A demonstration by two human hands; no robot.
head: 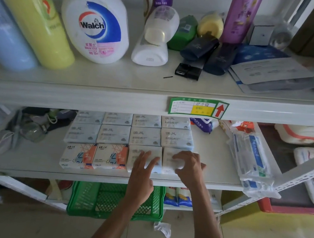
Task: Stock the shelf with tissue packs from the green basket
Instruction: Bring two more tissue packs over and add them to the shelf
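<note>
Tissue packs lie in rows on the middle shelf [221,161]: pale blue packs [144,139] in two back rows, and two white-and-orange packs [93,155] at the front left. My left hand [142,168] rests with fingers spread on a pale front-row pack [139,150]. My right hand [189,167] curls over the front-right pack [169,159], fingers bent around its right edge. The green basket [88,197] stands on the floor under the shelf and looks empty where visible.
Bottles, a Walch jug [96,24] and dark tubes crowd the upper shelf. A green price label [198,107] hangs on its edge. Bagged goods [253,163] lie at the shelf's right end, clutter at its left. A crumpled paper scrap [163,229] lies on the floor.
</note>
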